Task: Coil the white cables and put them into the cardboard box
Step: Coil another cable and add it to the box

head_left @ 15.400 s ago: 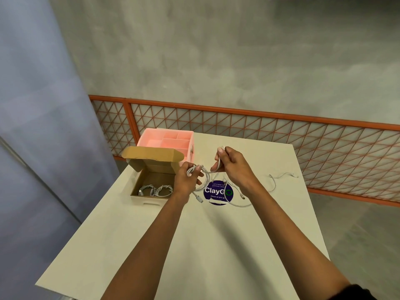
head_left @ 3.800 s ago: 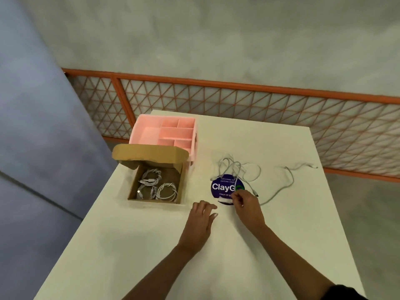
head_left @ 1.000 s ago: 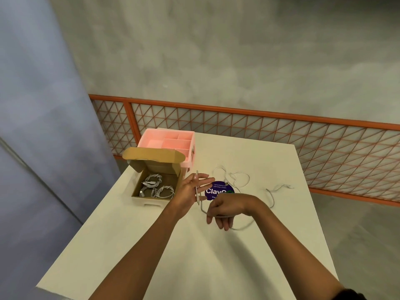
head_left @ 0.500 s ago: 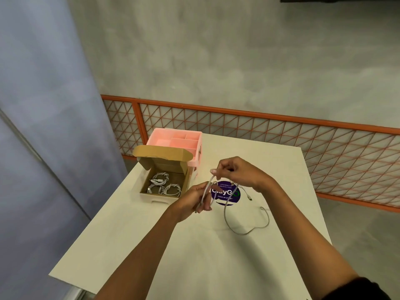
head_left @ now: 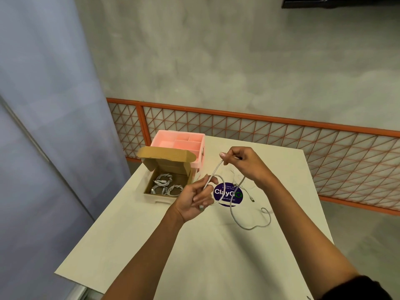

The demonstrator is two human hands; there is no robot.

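Note:
Above the middle of the white table I hold a white cable [head_left: 232, 210]. My left hand [head_left: 194, 199] grips one loop of it with curled fingers. My right hand [head_left: 242, 162], higher and further back, pinches the cable between thumb and fingers. From there the cable hangs in a long bend, and its tail lies curled on the table to the right. The open cardboard box [head_left: 161, 197] stands left of my left hand, lid flap raised, with several coiled white cables [head_left: 165, 185] inside. Another loose white cable [head_left: 249, 194] lies on the table under my right wrist.
A pink compartment tray [head_left: 179, 140] stands right behind the box. A round purple sticker [head_left: 227, 193] marks the table [head_left: 216, 256] below my hands. An orange lattice railing [head_left: 281, 131] runs behind the table's far edge, and a bluish wall panel rises at the left.
My right hand has risen and drawn the cable up from my left hand into a taller loop. The hanging tail has slid closer across the table.

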